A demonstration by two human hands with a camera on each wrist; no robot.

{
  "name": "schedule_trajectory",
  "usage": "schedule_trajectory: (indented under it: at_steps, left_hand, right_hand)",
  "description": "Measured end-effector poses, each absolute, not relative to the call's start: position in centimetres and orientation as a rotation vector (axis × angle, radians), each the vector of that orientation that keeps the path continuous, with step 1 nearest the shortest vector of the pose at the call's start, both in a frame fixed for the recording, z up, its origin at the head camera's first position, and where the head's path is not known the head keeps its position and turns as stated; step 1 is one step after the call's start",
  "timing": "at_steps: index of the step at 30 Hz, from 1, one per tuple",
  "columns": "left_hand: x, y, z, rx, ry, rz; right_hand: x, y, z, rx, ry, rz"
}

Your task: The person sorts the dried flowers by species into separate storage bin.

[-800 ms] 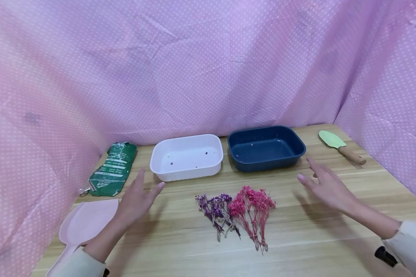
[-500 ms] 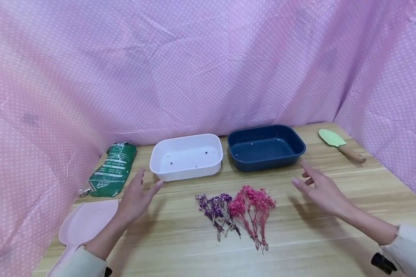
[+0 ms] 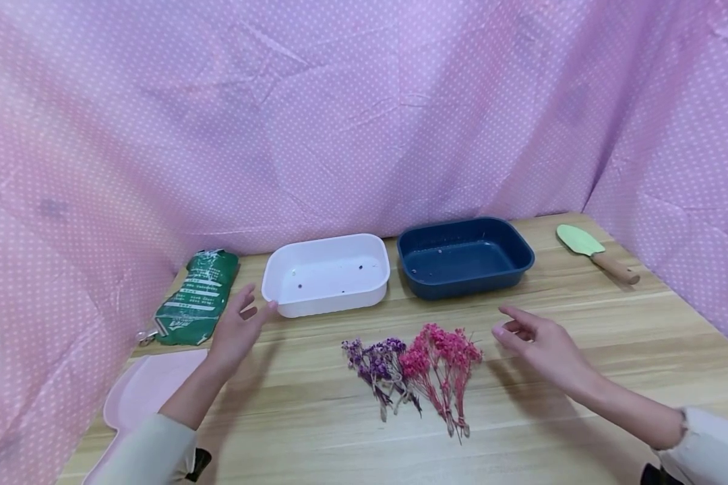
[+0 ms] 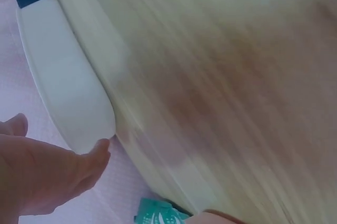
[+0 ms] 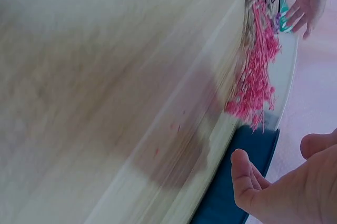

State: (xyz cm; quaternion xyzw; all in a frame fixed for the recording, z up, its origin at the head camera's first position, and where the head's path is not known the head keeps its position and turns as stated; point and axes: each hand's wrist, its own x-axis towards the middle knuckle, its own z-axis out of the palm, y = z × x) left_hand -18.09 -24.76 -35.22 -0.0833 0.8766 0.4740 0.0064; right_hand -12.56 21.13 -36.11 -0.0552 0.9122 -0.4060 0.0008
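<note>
My left hand hovers by the left front corner of a white plastic basin, its thumb tip overlapping the rim in the head view. The fingers are relaxed and hold nothing. To the right of a bunch of pink dried flowers, my right hand is held over the table with fingers loosely bent and nothing in them. A smaller purple dried bunch lies against the pink one, stems toward me. Beside the white basin stands a dark blue basin; a few specks dot the bottoms of both.
On the left lie a green printed bag with a clip at its corner and a pale pink scoop, partly under my left arm. A green trowel with a wooden handle lies far right. Pink dotted cloth hangs behind the basins.
My right hand has moved left and slightly lower in the view, toward the pink flowers, its fingers bending more. My left hand has shifted slightly up and left. The objects have stayed put.
</note>
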Motion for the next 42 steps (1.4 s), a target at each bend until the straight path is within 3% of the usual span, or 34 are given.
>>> schedule_trajectory:
  at_steps: [10,24,31,42]
  left_hand:
    - [-19.9,-24.8,-35.5,-0.300,2.540,1.866]
    - [-21.8,-24.3,-36.4,-0.421,2.400,1.903]
    - [-22.0,-24.4,-36.7,-0.453,2.401,1.888]
    - [-21.9,-24.5,-36.7,-0.433,2.384,1.914]
  right_hand:
    - [-10.7,18.3,-35.9,-0.161,2.643,-1.346]
    - [-10.8,15.8,-37.9,-0.310,2.762,-1.038]
    - [-10.9,15.9,-37.9,-0.365,2.810,-0.932]
    - [-11.7,18.1,-37.4,-0.266,2.671,-1.236]
